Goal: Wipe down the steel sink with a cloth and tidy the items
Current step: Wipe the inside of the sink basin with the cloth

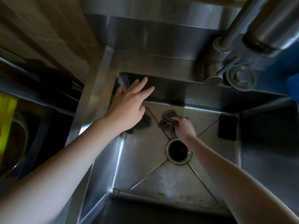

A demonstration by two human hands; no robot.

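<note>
I look straight down into a deep steel sink (145, 159) with a round drain (178, 151) in its floor. My right hand (184, 126) grips a crumpled brown cloth (166, 121) and presses it on the sink floor just beyond the drain. My left hand (131, 102) hovers over the sink's far-left corner with fingers straight and spread, holding nothing. Under it lies a dark scouring pad (144, 122), partly hidden by the wrist. A black rectangular sponge (228, 127) lies flat on the floor at the right wall.
A steel tap (215, 62) rises from the back ledge at the right, with a round steel cap (241, 78) beside it. Something blue (292, 88) shows at the right edge. Left of the sink, a lower dark shelf holds a yellow-green object (8, 126).
</note>
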